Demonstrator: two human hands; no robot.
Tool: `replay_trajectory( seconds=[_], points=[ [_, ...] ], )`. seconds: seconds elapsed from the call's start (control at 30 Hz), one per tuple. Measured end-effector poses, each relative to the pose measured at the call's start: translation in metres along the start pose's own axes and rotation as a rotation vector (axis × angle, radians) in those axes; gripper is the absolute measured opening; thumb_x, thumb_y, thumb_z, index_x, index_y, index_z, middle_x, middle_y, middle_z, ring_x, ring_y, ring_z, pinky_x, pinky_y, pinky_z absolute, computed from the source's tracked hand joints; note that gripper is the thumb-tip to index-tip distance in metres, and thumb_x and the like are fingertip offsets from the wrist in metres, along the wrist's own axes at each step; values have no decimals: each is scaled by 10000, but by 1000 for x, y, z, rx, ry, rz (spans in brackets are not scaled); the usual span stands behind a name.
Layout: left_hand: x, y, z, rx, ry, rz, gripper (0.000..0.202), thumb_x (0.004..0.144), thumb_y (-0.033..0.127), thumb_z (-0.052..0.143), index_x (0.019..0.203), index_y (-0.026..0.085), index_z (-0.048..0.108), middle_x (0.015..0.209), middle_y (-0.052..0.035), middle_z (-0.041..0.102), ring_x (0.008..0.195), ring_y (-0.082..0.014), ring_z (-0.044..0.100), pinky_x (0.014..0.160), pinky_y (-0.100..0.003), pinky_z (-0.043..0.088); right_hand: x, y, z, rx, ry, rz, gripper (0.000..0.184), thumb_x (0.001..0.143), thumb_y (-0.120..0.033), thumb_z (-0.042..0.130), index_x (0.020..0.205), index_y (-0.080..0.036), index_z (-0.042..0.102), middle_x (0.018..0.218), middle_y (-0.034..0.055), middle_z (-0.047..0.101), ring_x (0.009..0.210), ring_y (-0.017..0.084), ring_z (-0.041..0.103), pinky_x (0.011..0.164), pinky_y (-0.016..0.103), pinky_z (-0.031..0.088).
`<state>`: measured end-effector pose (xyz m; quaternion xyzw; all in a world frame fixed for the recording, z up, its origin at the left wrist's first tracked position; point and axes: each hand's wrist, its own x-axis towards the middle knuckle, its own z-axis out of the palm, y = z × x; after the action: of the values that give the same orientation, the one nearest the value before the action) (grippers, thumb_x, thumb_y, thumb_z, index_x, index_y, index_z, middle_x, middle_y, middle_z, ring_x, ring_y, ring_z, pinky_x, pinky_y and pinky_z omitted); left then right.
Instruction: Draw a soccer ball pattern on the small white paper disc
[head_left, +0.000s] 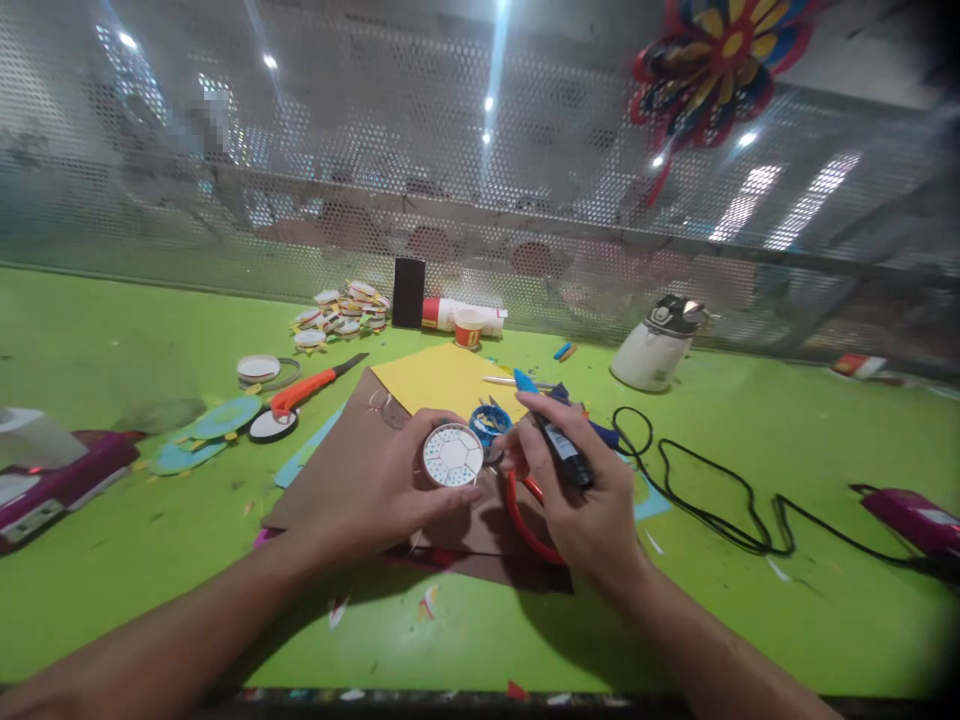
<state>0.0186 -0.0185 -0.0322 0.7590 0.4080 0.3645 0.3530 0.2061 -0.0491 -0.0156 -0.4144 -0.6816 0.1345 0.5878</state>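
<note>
My left hand (pixel 375 490) is closed around a small round white disc (pixel 452 455) with a line pattern and coloured dots, held face up over a brown sheet (pixel 352 440). My right hand (pixel 585 490) grips a dark marker (pixel 562 450) with a blue tip near the disc's right edge. Red-handled scissors (pixel 525 520) lie under my right hand. A small blue pot (pixel 489 420) sits just behind the disc, next to a yellow sheet (pixel 446 380).
An orange utility knife (pixel 311 385), round paper discs (pixel 217 420) and a pile of decorated caps (pixel 341 315) lie to the left. A black cable (pixel 705 490) runs to a pink tool (pixel 911 520) at right. A white jug (pixel 652 350), a phone (pixel 409 292) and a mesh wall stand behind.
</note>
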Motion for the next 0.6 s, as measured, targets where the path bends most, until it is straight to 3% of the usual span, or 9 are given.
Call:
replay_trajectory(
  seconds=[0.17, 0.33, 0.43, 0.6],
  points=[
    [-4, 6, -1, -25, 6, 51, 545, 794, 484, 700, 1193, 207, 451, 1110, -65, 596, 1041, -246, 584, 862, -359, 498, 0, -4, 1, -112, -99, 4, 153, 897, -212, 589, 1020, -154, 660, 916, 51, 729, 790, 131, 692, 750, 219, 552],
    [-6, -2, 3, -6, -14, 89, 560, 790, 498, 704, 1195, 225, 430, 1086, -53, 574, 958, -223, 586, 786, -335, 498, -6, -5, 3, -78, -207, 40, 198, 873, -274, 628, 1054, -194, 639, 901, 26, 734, 758, 143, 678, 617, 203, 526],
    [-6, -4, 6, -42, -22, 73, 564, 787, 498, 708, 1185, 224, 417, 1058, -43, 567, 905, -201, 586, 727, -305, 501, -10, -5, 5, -89, -207, 30, 188, 862, -252, 633, 1046, -212, 638, 974, 28, 736, 858, 161, 682, 645, 205, 525],
    [-6, -4, 6, -8, -23, 78, 591, 779, 521, 707, 1201, 226, 417, 1052, -40, 574, 900, -204, 590, 734, -317, 509, -11, -5, 6, -74, -199, 45, 192, 860, -221, 621, 1050, -210, 641, 980, 17, 735, 860, 150, 678, 715, 211, 532]
  ],
)
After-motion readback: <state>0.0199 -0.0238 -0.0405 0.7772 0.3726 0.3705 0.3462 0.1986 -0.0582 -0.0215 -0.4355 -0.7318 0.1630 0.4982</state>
